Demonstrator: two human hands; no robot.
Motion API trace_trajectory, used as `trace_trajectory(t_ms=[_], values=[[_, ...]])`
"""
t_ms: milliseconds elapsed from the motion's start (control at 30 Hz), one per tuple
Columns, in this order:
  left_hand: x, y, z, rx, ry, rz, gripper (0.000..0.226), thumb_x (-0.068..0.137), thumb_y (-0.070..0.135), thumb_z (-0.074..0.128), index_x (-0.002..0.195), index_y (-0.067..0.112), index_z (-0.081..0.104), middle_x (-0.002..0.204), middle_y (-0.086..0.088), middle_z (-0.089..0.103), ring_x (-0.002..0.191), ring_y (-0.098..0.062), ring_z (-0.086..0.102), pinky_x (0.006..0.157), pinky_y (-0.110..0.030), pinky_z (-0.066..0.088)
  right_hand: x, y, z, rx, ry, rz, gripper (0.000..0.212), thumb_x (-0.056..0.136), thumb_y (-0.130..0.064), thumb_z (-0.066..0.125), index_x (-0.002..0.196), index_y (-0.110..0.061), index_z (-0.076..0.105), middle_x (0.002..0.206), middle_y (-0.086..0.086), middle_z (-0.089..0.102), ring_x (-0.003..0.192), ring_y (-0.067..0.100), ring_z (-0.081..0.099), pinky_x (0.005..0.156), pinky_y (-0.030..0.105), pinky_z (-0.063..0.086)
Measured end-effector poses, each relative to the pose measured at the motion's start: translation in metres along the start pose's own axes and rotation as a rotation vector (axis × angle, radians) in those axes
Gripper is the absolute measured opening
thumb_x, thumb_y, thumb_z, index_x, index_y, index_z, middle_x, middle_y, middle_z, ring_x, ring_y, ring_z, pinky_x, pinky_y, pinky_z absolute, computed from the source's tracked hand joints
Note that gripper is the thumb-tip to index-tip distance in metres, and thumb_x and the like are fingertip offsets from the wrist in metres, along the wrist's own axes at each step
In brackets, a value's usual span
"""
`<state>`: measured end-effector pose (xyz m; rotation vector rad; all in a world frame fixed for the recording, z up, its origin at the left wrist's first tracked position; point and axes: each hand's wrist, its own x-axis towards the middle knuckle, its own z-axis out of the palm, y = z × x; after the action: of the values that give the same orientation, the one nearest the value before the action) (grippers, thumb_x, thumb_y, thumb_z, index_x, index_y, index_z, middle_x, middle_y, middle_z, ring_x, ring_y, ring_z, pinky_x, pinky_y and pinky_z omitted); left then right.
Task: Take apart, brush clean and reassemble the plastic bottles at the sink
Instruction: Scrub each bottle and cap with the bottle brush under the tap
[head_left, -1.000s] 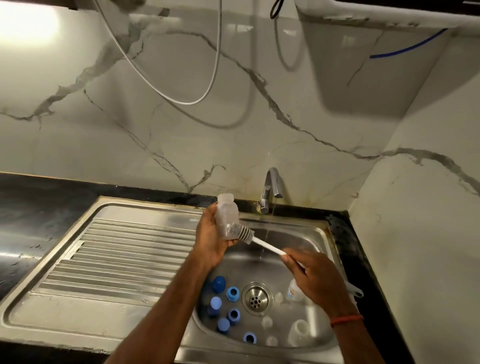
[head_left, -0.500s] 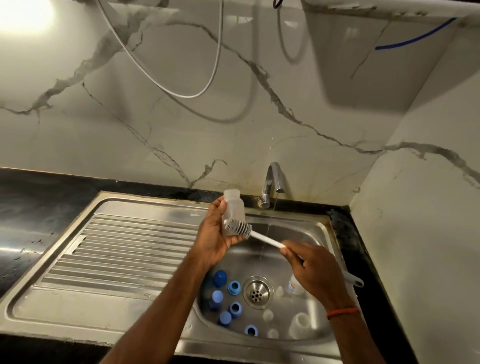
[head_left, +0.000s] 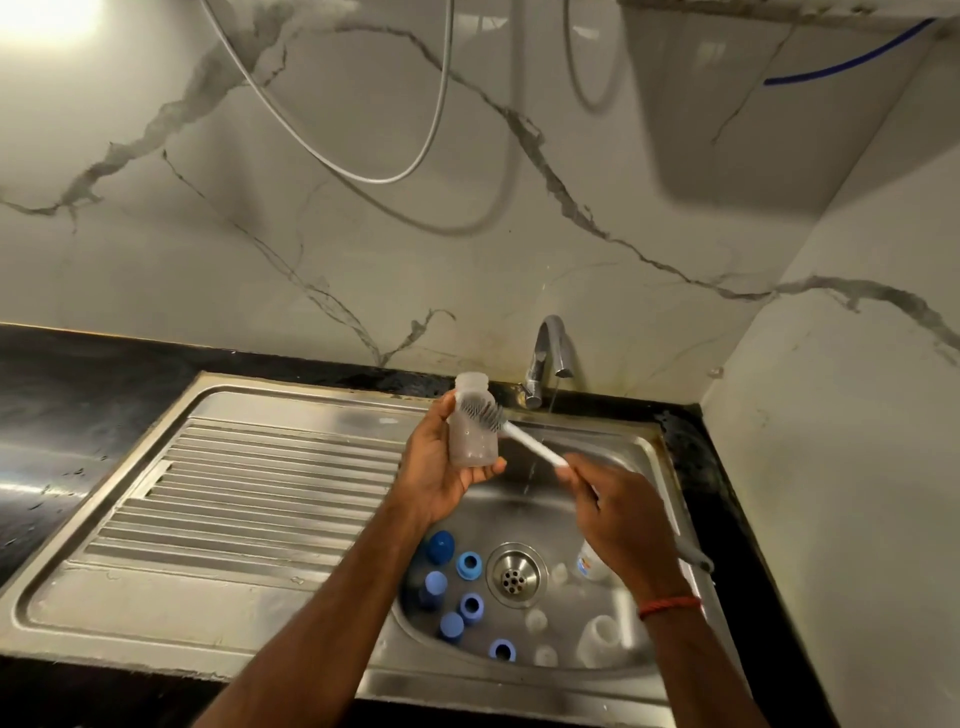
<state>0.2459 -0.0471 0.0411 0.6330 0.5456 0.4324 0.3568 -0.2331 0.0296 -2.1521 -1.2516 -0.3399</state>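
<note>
Gripping a translucent, capless bottle (head_left: 474, 439) upright above the sink basin (head_left: 618, 460), the left hand (head_left: 441, 478) curls round its side, with the thumb at its base. The right hand (head_left: 618, 512) is closed round the white handle of a brush (head_left: 530, 444); the grey bristle head lies across the bottle's upper part. A red thread (head_left: 667, 606) circles the right wrist.

Behind the bottle, the tap (head_left: 548, 358) runs a thin stream of water (head_left: 554, 397).

In the basin:
- Left of the drain (head_left: 514, 574): six blue caps (head_left: 440, 545).
- Right of it and nearer: loose pale bottle parts (head_left: 597, 634).

Left of the basin is the ribbed drainboard (head_left: 260, 483). The black bench (head_left: 78, 389) surrounds the sink, and a veined marble wall (head_left: 260, 249) rises behind.
</note>
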Motion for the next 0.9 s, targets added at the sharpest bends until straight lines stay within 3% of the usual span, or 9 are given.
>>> trace_trajectory(t_ms=[133, 233, 300, 400, 500, 567, 733, 900], values=[[0.003, -0.001, 0.002, -0.013, -0.001, 0.022, 0.057, 0.096, 0.054, 0.047, 0.131, 0.009, 0.057, 0.107, -0.019, 0.061, 0.082, -0.026, 0.060, 0.056, -0.036, 0.054, 0.014, -0.017, 0.003, 0.065, -0.018, 0.051, 0.017, 0.100, -0.031, 0.055, 0.090, -0.024, 0.067, 0.056, -0.012, 0.045, 0.051, 0.001, 0.046, 0.050, 0.010, 0.034], [0.006, 0.007, -0.001, -0.111, 0.045, 0.044, 0.073, 0.084, 0.067, 0.056, 0.128, 0.009, 0.058, 0.102, -0.016, 0.059, 0.085, -0.025, 0.058, 0.059, -0.036, 0.057, 0.001, -0.008, -0.001, 0.160, -0.145, -0.023, 0.015, 0.100, -0.031, 0.055, 0.097, -0.025, 0.069, 0.052, -0.016, 0.040, 0.051, 0.003, 0.048, 0.048, 0.010, 0.032], [0.005, 0.009, -0.001, -0.145, 0.027, 0.029, 0.077, 0.078, 0.063, 0.063, 0.131, 0.007, 0.055, 0.102, -0.016, 0.057, 0.086, -0.026, 0.059, 0.060, -0.038, 0.059, -0.008, -0.002, -0.004, 0.238, -0.204, -0.026, 0.020, 0.099, -0.035, 0.052, 0.095, -0.025, 0.069, 0.055, -0.016, 0.044, 0.052, 0.006, 0.049, 0.050, 0.011, 0.034], [0.005, 0.002, 0.000, -0.104, -0.007, -0.021, 0.074, 0.081, 0.055, 0.065, 0.133, 0.003, 0.052, 0.100, -0.017, 0.061, 0.081, -0.025, 0.062, 0.056, -0.037, 0.059, -0.001, 0.002, -0.001, 0.172, -0.129, 0.008, 0.023, 0.099, -0.037, 0.049, 0.095, -0.024, 0.068, 0.059, -0.011, 0.051, 0.053, 0.009, 0.052, 0.048, 0.014, 0.037], [0.008, -0.004, 0.002, -0.046, -0.025, -0.033, 0.069, 0.087, 0.058, 0.060, 0.131, 0.005, 0.056, 0.110, -0.020, 0.069, 0.092, -0.031, 0.068, 0.072, -0.046, 0.060, 0.019, 0.000, -0.001, 0.097, 0.012, 0.083, 0.026, 0.099, -0.037, 0.049, 0.090, -0.022, 0.067, 0.053, -0.010, 0.046, 0.046, 0.006, 0.046, 0.046, 0.015, 0.029], [0.010, 0.000, 0.001, -0.074, -0.018, -0.014, 0.057, 0.094, 0.053, 0.056, 0.132, 0.010, 0.058, 0.118, -0.021, 0.070, 0.101, -0.034, 0.069, 0.079, -0.048, 0.059, 0.024, -0.002, -0.003, 0.083, 0.014, 0.063, 0.027, 0.100, -0.039, 0.048, 0.088, -0.022, 0.065, 0.052, -0.012, 0.043, 0.045, 0.005, 0.044, 0.046, 0.013, 0.028], [0.012, 0.015, 0.001, -0.097, 0.081, 0.049, 0.047, 0.098, 0.050, 0.053, 0.126, 0.012, 0.060, 0.108, -0.018, 0.071, 0.086, -0.029, 0.069, 0.072, -0.043, 0.057, -0.005, 0.009, 0.003, 0.172, -0.223, -0.105, 0.031, 0.101, -0.051, 0.041, 0.091, -0.031, 0.062, 0.060, -0.014, 0.047, 0.055, 0.007, 0.051, 0.052, 0.015, 0.036], [0.014, 0.020, 0.013, -0.133, 0.132, 0.023, 0.052, 0.097, 0.055, 0.054, 0.122, 0.010, 0.060, 0.096, -0.015, 0.066, 0.073, -0.026, 0.065, 0.067, -0.039, 0.055, 0.004, 0.002, 0.001, 0.003, -0.092, -0.144, 0.028, 0.101, -0.049, 0.041, 0.097, -0.033, 0.064, 0.063, -0.012, 0.050, 0.054, 0.005, 0.046, 0.049, 0.015, 0.034]])
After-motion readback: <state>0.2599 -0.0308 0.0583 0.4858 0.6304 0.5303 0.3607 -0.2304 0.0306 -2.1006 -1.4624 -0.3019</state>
